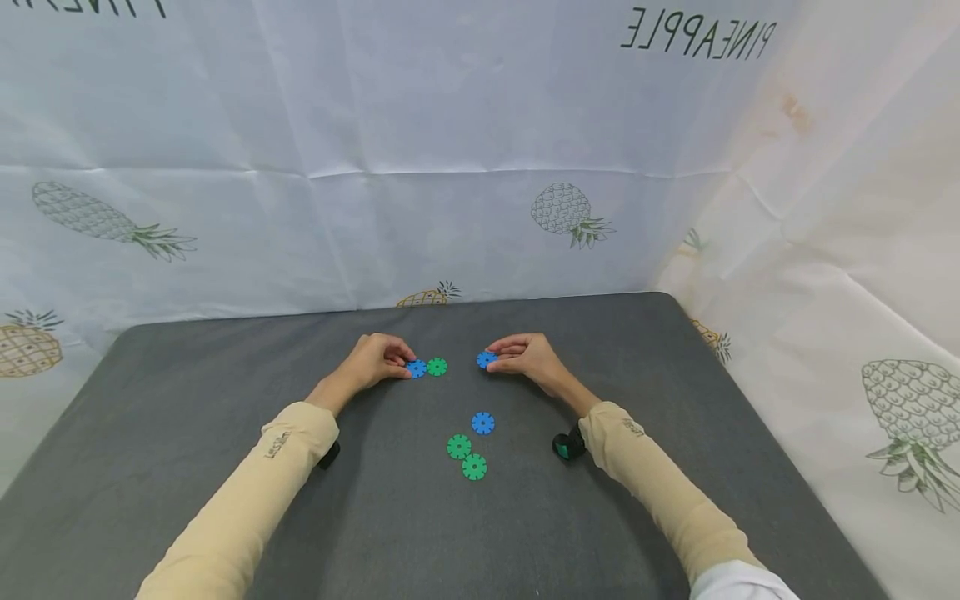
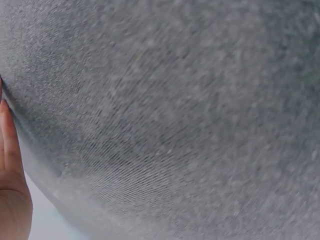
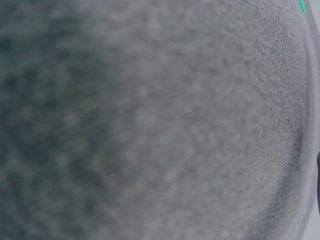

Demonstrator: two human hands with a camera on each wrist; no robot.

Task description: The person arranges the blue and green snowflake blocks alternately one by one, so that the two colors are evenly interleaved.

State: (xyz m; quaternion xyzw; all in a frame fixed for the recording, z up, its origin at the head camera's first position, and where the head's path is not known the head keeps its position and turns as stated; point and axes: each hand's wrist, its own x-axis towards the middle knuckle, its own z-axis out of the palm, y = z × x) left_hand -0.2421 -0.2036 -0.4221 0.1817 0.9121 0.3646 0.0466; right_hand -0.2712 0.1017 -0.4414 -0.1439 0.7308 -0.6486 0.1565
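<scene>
In the head view my left hand [image 1: 377, 360] pinches a blue notched disc [image 1: 417, 369] between thumb and fingers at its left edge. Right beside that disc lies a green notched disc [image 1: 437, 367]; whether the two are joined or merely touch I cannot tell. Further right, my right hand [image 1: 531, 357] pinches another blue disc [image 1: 484, 360] by its right side. A gap separates it from the green disc. The left wrist view catches only part of the left hand at its left edge. The right wrist view shows mostly cloth and a green sliver [image 3: 302, 6].
Nearer on the grey-covered table [image 1: 390, 533] lie a loose blue disc [image 1: 483, 423] and two green discs, an upper one [image 1: 459, 447] and a lower one [image 1: 474, 467], touching or nearly so. A pineapple-print curtain [image 1: 450, 233] hangs behind the table and along its right side.
</scene>
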